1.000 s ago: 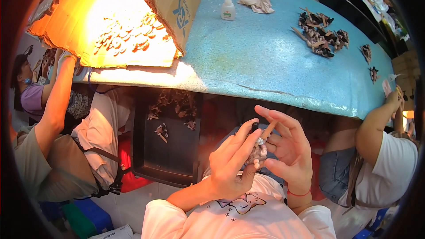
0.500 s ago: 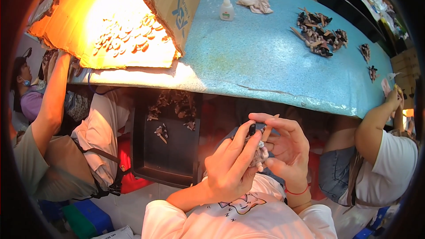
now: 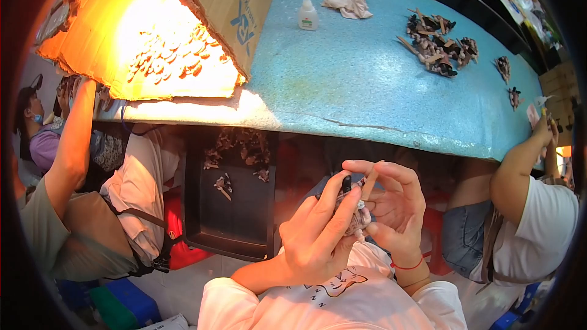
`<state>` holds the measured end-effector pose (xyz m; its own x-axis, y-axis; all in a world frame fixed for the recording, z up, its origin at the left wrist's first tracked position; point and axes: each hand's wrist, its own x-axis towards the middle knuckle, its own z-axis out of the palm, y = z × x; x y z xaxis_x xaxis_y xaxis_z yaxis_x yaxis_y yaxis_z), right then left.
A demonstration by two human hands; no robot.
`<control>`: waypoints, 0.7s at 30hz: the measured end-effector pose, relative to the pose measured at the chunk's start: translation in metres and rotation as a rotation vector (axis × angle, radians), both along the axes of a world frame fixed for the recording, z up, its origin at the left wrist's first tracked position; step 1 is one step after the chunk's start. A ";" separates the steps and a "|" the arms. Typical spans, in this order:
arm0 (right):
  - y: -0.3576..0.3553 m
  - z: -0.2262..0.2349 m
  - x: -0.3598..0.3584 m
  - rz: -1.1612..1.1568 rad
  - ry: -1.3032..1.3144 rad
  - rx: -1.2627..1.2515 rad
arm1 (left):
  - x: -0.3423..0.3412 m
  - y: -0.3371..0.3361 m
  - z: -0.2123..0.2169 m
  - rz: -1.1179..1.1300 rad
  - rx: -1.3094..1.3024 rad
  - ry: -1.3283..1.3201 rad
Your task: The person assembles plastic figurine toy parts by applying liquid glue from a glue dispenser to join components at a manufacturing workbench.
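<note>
A small figurine (image 3: 358, 219) with a grey-brown body, a black part on top and a light wooden-looking stick is held up before my chest. My left hand (image 3: 317, 226) is closed on it, index and middle fingers along its near side by the black part. My right hand (image 3: 400, 208) curves round the other side; its fingertips meet the top of the stick and its thumb presses low on the body. The fingers hide much of the figurine.
A blue table (image 3: 342, 79) bears a pile of similar figurines (image 3: 437, 46), a white dropper bottle (image 3: 308, 15) and a crumpled cloth (image 3: 350, 3). A brightly lit cardboard box (image 3: 241, 0) holds small pieces. Beside my left arm is a black tray (image 3: 229, 220) with figurines. Co-workers sit on both sides.
The figurine has turned slightly in my fingers, and more of its stick shows beneath my right fingertips. Both hands have shifted very little.
</note>
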<state>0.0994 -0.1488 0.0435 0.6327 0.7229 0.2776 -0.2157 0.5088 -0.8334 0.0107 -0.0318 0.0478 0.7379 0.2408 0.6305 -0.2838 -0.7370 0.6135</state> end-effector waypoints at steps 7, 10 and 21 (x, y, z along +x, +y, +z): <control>0.002 -0.002 -0.002 -0.006 0.101 0.014 | 0.002 0.000 0.005 0.024 0.027 0.071; 0.004 -0.004 -0.001 0.002 0.201 0.031 | 0.004 0.000 0.007 0.034 0.040 0.099; 0.002 -0.007 -0.003 -0.023 0.290 0.074 | 0.005 -0.003 0.010 0.030 0.051 0.163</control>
